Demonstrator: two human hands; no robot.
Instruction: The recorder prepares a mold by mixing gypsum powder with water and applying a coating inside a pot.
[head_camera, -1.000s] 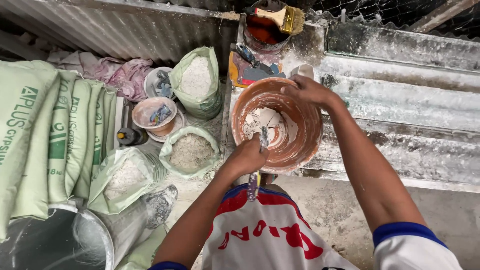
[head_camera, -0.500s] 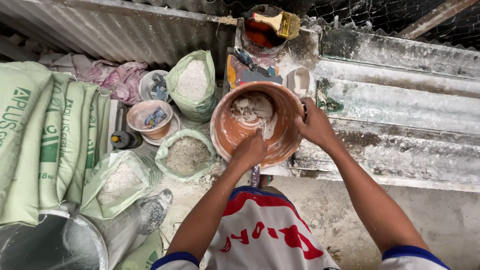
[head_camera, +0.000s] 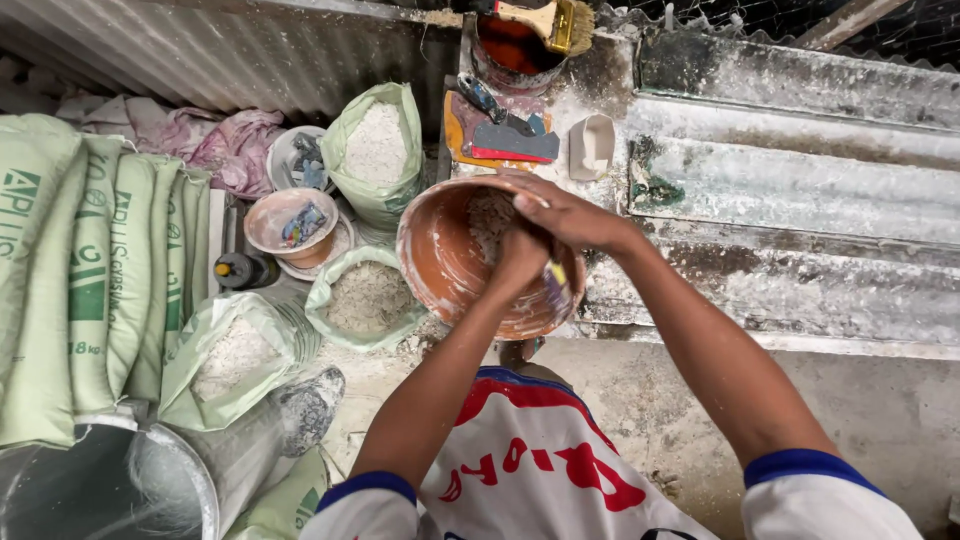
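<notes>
An orange-brown plastic bowl (head_camera: 445, 260) smeared with white plaster is tilted toward the left in front of me. My left hand (head_camera: 520, 262) is closed on a small tool with a yellow handle inside the bowl, over the white mix. My right hand (head_camera: 565, 215) reaches over the bowl's far rim and lies on top of the left hand, fingers curled; what it grips is hidden. The tool's working end is hidden behind the hands.
Open green bags of white powder (head_camera: 375, 150) (head_camera: 365, 295) (head_camera: 235, 355) stand at the left, beside stacked green sacks (head_camera: 90, 270). A small bowl (head_camera: 290, 225), a dark bottle (head_camera: 240, 270), a beige cup (head_camera: 592, 145), scrapers (head_camera: 510, 135) and a brush on a red bucket (head_camera: 545, 20) lie around. A metal basin (head_camera: 120, 490) sits bottom left.
The bowl has tipped further to the left. My right hand left the bowl's right rim and came over the top onto my left hand, which has kept working inside.
</notes>
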